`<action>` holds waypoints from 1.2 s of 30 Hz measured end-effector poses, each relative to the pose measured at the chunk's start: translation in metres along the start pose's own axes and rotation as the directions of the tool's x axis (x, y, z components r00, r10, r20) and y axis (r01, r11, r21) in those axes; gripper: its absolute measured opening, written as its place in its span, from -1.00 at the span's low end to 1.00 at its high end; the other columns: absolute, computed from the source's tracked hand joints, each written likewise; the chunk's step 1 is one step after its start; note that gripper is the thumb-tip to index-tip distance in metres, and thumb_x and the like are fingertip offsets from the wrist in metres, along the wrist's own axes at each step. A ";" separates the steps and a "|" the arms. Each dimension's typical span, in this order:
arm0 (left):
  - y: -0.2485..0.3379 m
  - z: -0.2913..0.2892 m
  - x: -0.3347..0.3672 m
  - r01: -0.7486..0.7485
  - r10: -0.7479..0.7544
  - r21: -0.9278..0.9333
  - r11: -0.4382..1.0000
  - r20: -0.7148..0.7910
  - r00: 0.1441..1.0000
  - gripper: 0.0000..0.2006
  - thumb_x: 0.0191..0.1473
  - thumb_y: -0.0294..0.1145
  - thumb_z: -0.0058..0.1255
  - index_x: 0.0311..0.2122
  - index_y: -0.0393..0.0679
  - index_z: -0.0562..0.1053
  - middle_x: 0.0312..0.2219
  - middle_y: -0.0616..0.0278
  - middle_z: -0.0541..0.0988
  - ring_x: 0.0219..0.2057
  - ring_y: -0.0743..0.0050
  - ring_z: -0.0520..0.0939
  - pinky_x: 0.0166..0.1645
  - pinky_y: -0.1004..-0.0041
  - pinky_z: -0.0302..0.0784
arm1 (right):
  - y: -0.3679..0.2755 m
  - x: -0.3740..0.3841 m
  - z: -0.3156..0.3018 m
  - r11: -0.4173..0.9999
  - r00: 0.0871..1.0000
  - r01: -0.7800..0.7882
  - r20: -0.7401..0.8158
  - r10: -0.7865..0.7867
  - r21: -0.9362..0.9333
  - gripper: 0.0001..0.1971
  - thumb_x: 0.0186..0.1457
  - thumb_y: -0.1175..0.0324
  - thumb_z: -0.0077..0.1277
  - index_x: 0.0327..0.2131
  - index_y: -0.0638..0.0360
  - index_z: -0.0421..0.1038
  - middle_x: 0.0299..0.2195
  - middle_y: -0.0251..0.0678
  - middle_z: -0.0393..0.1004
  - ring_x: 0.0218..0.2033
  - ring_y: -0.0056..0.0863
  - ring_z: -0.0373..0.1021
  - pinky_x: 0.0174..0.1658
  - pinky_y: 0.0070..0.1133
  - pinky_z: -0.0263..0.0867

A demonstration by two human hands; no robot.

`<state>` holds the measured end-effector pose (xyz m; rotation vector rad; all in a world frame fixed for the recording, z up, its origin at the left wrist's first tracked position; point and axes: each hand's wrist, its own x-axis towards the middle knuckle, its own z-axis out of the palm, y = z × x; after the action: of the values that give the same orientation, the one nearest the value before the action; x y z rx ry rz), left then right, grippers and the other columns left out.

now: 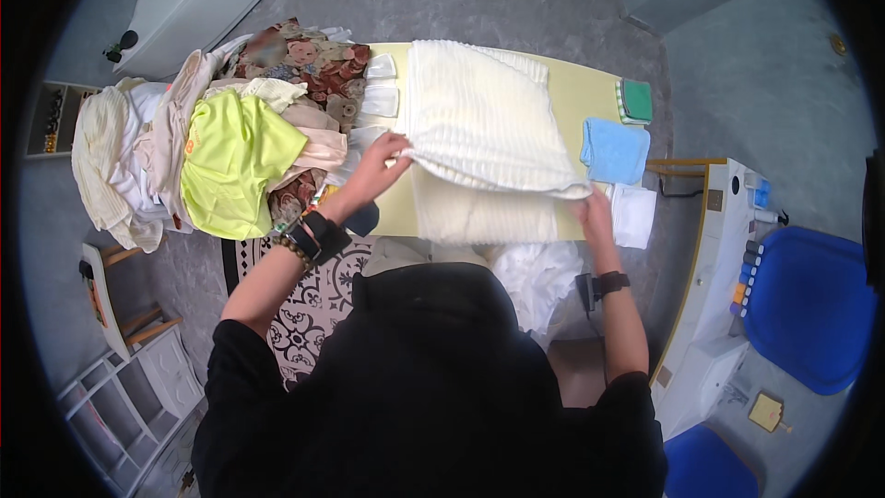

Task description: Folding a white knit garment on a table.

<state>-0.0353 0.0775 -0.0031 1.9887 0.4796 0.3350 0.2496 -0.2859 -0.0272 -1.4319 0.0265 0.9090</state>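
A large cream ribbed cloth (484,120), which looks like a towel, lies across the pale yellow table (392,212) in front of me. Its near edge is lifted and a layer hangs below it. My left hand (380,166) pinches the lifted edge at its left end, fingers closed. At the right end, my right hand (595,212) grips the corner, its fingers partly hidden by the cloth. Beside the right hand lie a folded white cloth (634,217) and a folded light blue towel (615,150).
On the left is a heap of clothes with a lime-green shirt (235,162) and a floral fabric (309,65). Small white folded pieces (380,100) line the table. Green folded cloths (635,102) lie far right. Bunched white fabric (536,277) hangs by my body. A blue chair (811,309) stands right.
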 end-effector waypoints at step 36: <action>-0.111 0.123 -0.077 0.883 -0.774 -0.424 0.200 0.484 0.408 -0.70 0.04 -0.40 0.14 -0.11 -0.28 0.45 -0.31 0.17 0.59 -0.38 0.41 0.64 -0.37 0.48 0.64 | 0.134 0.008 -0.038 0.731 0.998 -0.062 -0.050 0.039 -0.679 -0.67 -0.13 0.34 0.22 -0.68 0.18 0.22 -0.72 -0.55 0.11 -0.61 -0.74 0.09 -0.52 -0.64 0.05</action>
<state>-0.0713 -0.0105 -0.1592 0.8074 1.1100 -0.3668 0.2002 -0.3309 -0.1502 -2.1448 -0.2774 0.9891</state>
